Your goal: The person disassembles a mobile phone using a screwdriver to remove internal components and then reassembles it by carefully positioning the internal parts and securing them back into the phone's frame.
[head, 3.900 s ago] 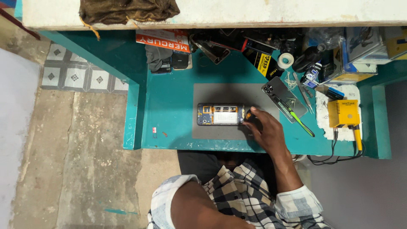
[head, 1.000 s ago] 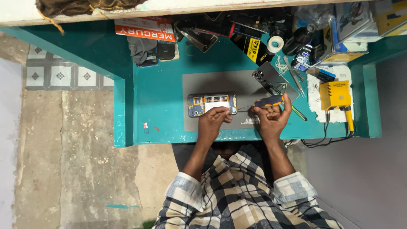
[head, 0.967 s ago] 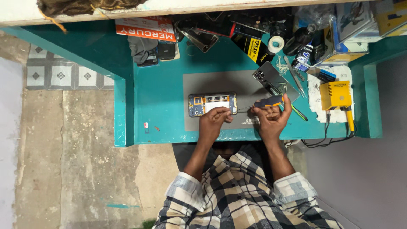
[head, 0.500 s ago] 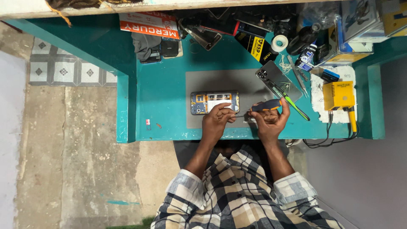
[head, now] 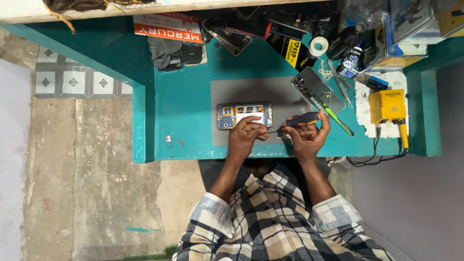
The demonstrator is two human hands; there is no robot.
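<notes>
An opened phone [head: 240, 115] with its back off lies on a grey mat [head: 280, 96] on the teal table [head: 188, 121]. My left hand [head: 245, 137] rests at the phone's near edge, fingers pinched close to a screwdriver tip. My right hand [head: 307, 136] grips a small screwdriver [head: 300, 120] with a dark handle and orange band, pointing left toward my left hand. The phone's dark back cover [head: 316, 90] lies on the mat's far right corner.
A green-handled tool [head: 333, 116] and tweezers [head: 339, 90] lie right of the mat. A yellow box [head: 385, 105] with cables sits on a white cloth at right. Tape roll [head: 318, 46], bottles, boxes and a red-white package [head: 169, 26] crowd the table's back.
Earlier only my right hand touched the phone. Now both hands are at the table, the right holding the screwdriver; its tip has come in close to my left fingers.
</notes>
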